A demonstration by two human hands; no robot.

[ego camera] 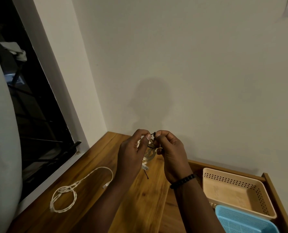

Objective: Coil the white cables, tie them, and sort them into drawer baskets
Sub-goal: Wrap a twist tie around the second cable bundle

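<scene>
Step judged: cinching thin black tie (150, 146) round coiled white cable bundle (149, 156), held above wooden tabletop (145, 199). Advised: tie kept mid-coil, loops pinched flat, pulled evenly. Left hand (131, 153) closed on bundle; right hand (171, 148) pinching tie end w/ thumb & forefinger, wrists raised

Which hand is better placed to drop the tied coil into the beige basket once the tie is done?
Probably the right hand: the beige basket sits in the open drawer on that side. The left hand would have to cross over. Both now hold the coil.
</scene>
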